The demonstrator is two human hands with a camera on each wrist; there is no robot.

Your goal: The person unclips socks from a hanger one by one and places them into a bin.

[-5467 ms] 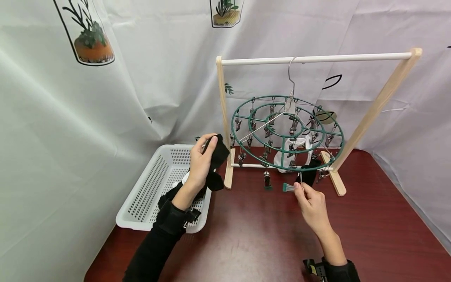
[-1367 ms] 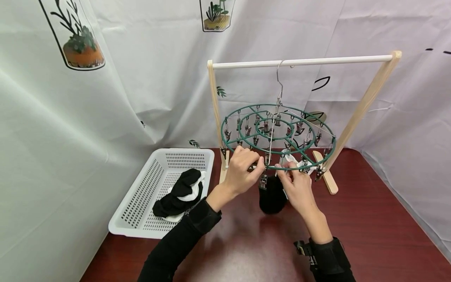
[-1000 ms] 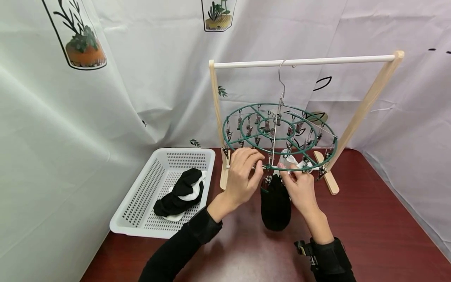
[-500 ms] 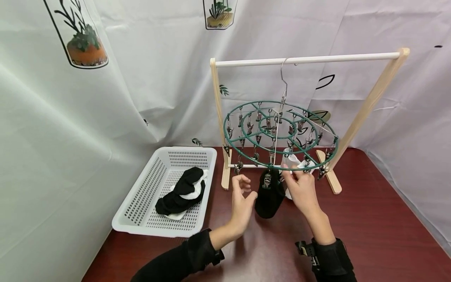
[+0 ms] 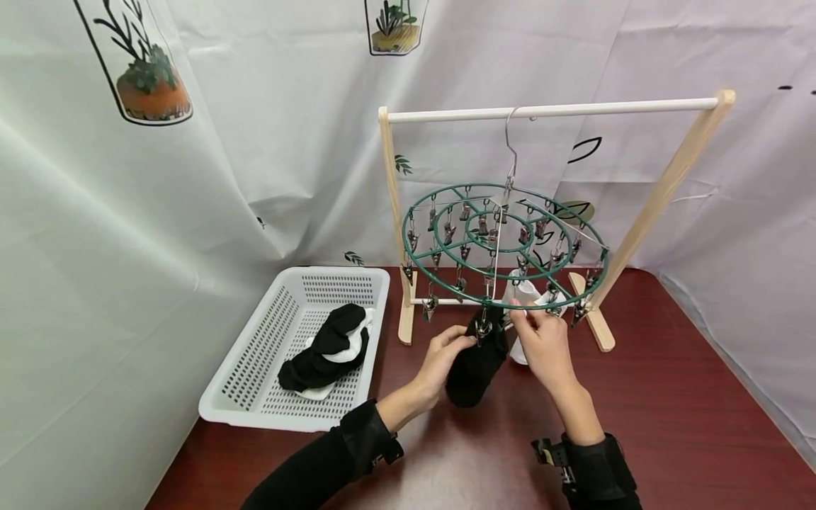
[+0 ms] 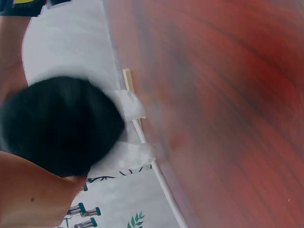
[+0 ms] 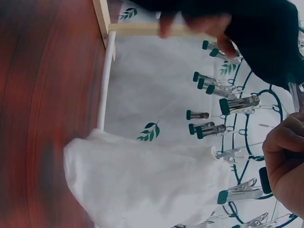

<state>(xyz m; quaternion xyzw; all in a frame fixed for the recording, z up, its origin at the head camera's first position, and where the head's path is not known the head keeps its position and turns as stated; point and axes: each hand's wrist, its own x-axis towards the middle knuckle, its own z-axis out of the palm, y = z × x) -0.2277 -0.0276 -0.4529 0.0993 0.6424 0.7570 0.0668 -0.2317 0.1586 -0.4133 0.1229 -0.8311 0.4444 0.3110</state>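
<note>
A black sock [image 5: 477, 365] hangs tilted below the near rim of a round green clip hanger [image 5: 506, 306], held at its top by a metal clip [image 5: 483, 327]. My left hand [image 5: 436, 365] pinches the sock's left edge near that clip; the sock partly hides its fingers in both wrist views. At the rim, my right hand [image 5: 545, 343] pinches another clip [image 7: 295, 95] by the sock's other top corner. Its fingertips are partly hidden. Behind it, a white cloth item [image 7: 147, 180] hangs from clips.
The hanger hooks onto a white rail [image 5: 446, 115] of a wooden-sided stand [image 5: 688, 163]. A white perforated basket [image 5: 242, 361] on the left holds black and white socks [image 5: 328, 350]. Several free clips [image 5: 430, 306] dangle from the rings. The dark red table [image 5: 669, 397] lies below.
The left hand carried the black sock from the basket to the hanger. It then let go, dropped lower and took the hanging sock's left edge. The right hand stays at the rim.
</note>
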